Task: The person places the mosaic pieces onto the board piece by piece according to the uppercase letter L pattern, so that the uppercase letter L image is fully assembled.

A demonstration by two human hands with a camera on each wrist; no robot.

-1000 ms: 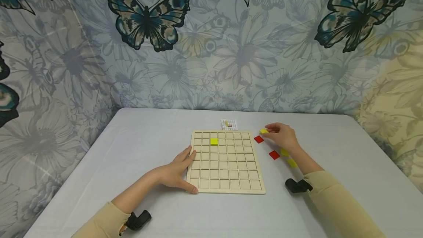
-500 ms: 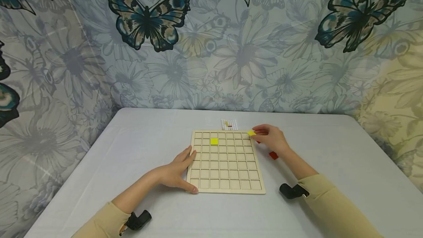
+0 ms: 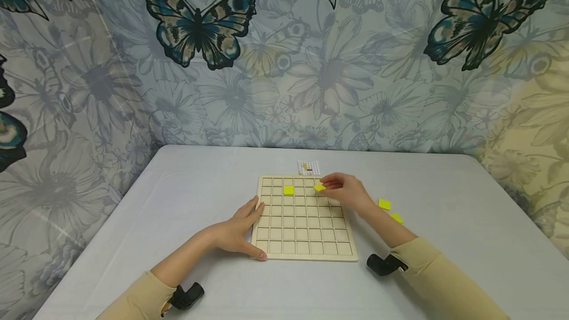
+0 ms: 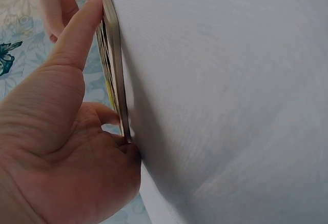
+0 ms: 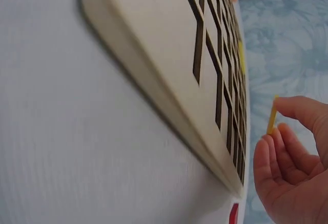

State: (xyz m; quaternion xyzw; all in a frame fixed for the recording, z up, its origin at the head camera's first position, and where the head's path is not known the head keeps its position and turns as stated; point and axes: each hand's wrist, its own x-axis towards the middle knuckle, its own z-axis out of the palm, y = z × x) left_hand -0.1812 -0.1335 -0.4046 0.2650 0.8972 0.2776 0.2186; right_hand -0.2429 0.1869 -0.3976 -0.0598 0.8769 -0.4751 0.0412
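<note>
A pale wooden board [image 3: 295, 235] cut into a grid of square cells lies on the table. My left hand [image 3: 233, 231] rests along its left side, thumb at the near corner and fingers spread at the edge. Over the board's upper right part, my right hand [image 3: 351, 195] pinches a yellow square tile [image 3: 319, 186] between thumb and fingers. The right wrist view shows this thin tile [image 5: 272, 115] edge-on, raised off the grid. Another yellow tile [image 3: 288, 190] sits in a top-row cell, left of the middle.
Two loose yellow tiles [image 3: 384, 204] lie right of the board, beside the right forearm. A red tile [image 5: 233, 214] shows partly by the board's edge in the right wrist view; the arm hides it in the head view. A small printed grid card [image 3: 308, 167] lies behind the board.
My right hand has carried the yellow tile leftward from the table over the board. The red tiles have become hidden behind it in the head view. The left hand has stayed put.
</note>
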